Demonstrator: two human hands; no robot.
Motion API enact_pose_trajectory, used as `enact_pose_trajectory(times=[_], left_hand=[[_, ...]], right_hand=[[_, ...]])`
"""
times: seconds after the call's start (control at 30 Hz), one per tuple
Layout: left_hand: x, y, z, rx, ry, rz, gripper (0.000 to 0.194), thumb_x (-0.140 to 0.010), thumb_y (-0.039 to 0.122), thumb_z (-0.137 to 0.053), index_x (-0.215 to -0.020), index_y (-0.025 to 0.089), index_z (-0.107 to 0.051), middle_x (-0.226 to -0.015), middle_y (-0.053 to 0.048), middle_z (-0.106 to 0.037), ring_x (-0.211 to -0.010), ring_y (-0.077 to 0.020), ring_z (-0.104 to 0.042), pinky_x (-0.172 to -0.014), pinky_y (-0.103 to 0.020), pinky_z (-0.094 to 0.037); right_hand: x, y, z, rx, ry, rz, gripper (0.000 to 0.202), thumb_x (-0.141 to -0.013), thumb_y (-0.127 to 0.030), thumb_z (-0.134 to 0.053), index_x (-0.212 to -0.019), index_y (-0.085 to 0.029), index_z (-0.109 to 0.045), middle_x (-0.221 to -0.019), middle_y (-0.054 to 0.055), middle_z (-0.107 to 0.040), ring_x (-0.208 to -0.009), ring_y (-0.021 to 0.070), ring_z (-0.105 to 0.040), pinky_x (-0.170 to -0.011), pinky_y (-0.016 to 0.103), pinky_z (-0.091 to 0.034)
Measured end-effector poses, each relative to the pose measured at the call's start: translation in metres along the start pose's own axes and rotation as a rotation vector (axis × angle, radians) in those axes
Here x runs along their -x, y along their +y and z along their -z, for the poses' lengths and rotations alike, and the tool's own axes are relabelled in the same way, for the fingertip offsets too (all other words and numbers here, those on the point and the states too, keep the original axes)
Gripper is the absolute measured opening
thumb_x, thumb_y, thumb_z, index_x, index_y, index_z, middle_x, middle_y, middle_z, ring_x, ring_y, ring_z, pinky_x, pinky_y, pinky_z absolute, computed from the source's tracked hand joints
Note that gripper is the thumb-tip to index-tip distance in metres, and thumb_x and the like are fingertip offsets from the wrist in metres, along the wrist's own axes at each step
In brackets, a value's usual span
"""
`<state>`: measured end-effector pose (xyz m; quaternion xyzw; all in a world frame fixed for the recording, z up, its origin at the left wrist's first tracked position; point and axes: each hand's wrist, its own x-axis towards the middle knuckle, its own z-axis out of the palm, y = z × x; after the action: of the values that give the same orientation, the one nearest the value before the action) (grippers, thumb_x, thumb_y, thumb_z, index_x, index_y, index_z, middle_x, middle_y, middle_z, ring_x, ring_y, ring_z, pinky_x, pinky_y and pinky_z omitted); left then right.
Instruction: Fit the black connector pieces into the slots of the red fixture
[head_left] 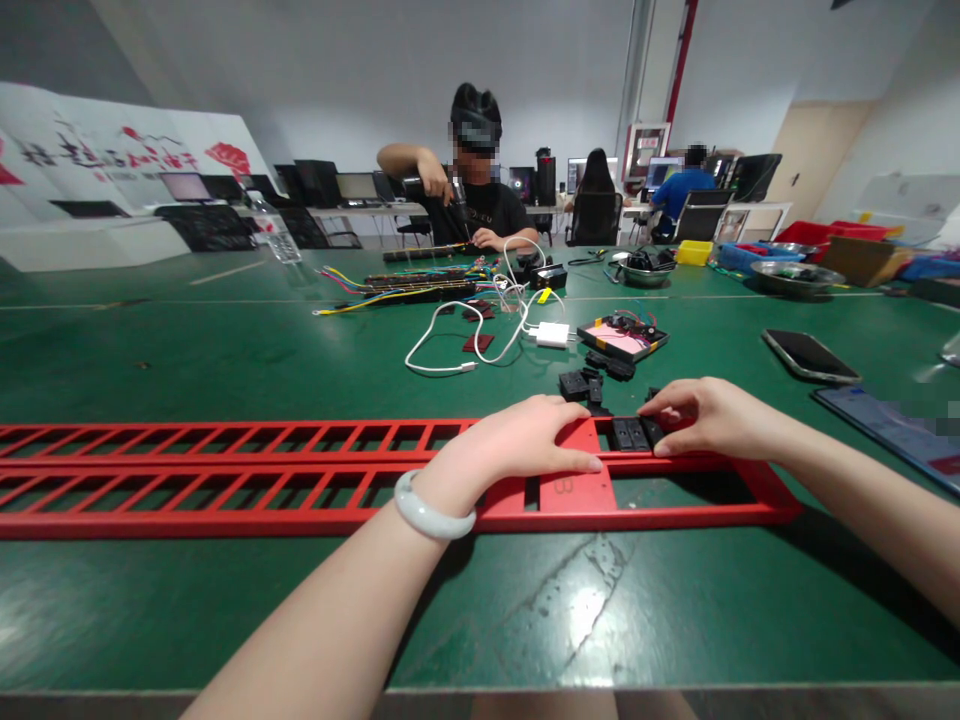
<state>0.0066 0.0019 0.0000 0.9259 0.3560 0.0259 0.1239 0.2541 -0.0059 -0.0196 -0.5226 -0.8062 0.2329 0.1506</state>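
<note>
A long red slotted frame (pixel 555 516) lies across the green table in front of me. My left hand (pixel 529 440) rests on its solid part with the fingers spread, holding nothing; a pale bangle (pixel 431 510) circles that wrist. In the frame's upper right opening sit black rectangular blocks (pixel 628 434) side by side. My right hand (pixel 701 418) pinches another black block (pixel 652 432) at the right end of that row, thumb near me and fingers on the far side. Just beyond the frame lie several loose black pieces (pixel 576 386).
A white cable with charger (pixel 553 334), a tray of electronics (pixel 622 337) and bundled wires (pixel 427 288) lie farther back. To the right are a phone (pixel 808 356) and a tablet-like panel (pixel 892 430). Across the table a person (pixel 480 205) holds a power driver (pixel 456 195).
</note>
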Motion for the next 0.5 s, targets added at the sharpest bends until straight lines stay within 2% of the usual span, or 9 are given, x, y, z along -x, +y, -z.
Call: enact_pose_trajectory(times=[0.5], left_hand=[[0.0013, 0.0045, 0.0027, -0.009, -0.018, 0.03, 0.06, -0.071, 0.061, -0.043, -0.117, 0.022, -0.045, -0.105, -0.007, -0.055, -0.092, -0.0213, -0.052, -0.075, -0.028, -0.039]], right_hand=[[-0.0003, -0.0015, 0.0019, -0.05, -0.026, -0.022, 0.046, -0.056, -0.038, -0.067, -0.098, -0.022, -0.065, -0.088, 0.003, -0.064, -0.076, 0.018, -0.057, -0.067, 0.026, -0.044]])
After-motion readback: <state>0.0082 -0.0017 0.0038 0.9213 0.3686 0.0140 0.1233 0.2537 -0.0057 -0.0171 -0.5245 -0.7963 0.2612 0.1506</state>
